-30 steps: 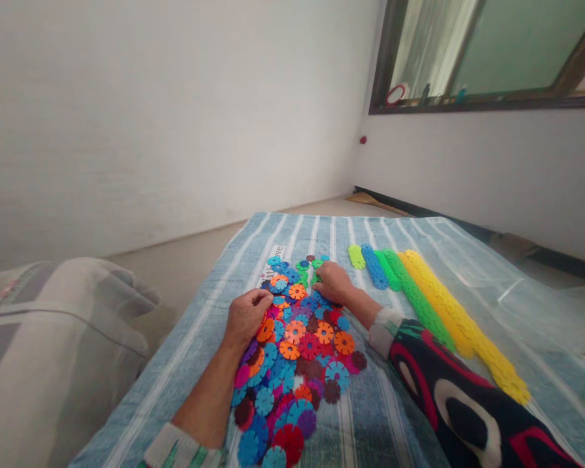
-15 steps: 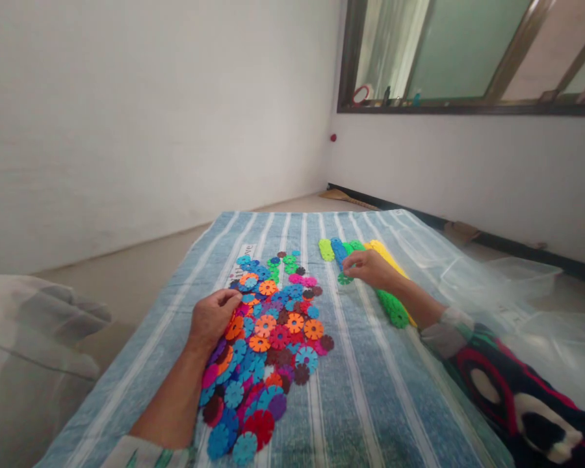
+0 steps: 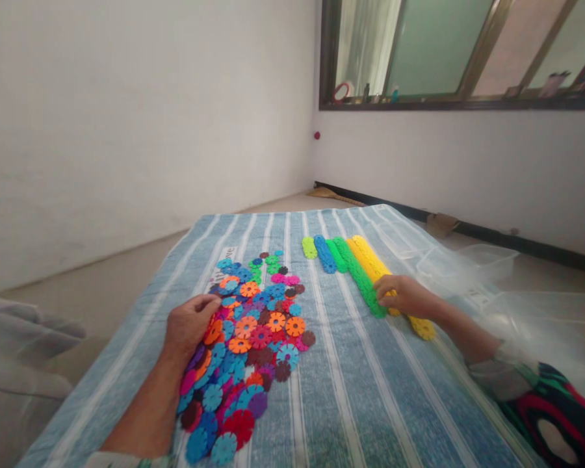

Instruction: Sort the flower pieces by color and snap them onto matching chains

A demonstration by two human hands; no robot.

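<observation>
My left hand (image 3: 191, 320) lies against the left side of a pile of notched plastic snowflake discs (image 3: 260, 336), thumb and fingertips pressed together; anything in the pinch is hidden. My right hand (image 3: 407, 296) is over the near part of a long green row of overlapping discs (image 3: 355, 273) and the yellow row (image 3: 370, 257) beside it. Its fingers are bent closed, with their tips close to the green row; I cannot make out what is in them. Left of these rows are a shorter green row (image 3: 337, 256), a blue row (image 3: 324, 253) and a small lime row (image 3: 309, 247).
A blue-and-white striped cloth (image 3: 341, 403) covers the table. Clear plastic boxes (image 3: 487, 260) stand along the right side. A greyish fabric-covered shape (image 3: 19, 364) is at the left edge. White walls and a window (image 3: 443, 52) lie beyond.
My right hand has moved right and toward me, from above the blue row to the long green and yellow rows. The green disc under its fingers is out of sight. My left hand stays at the pile.
</observation>
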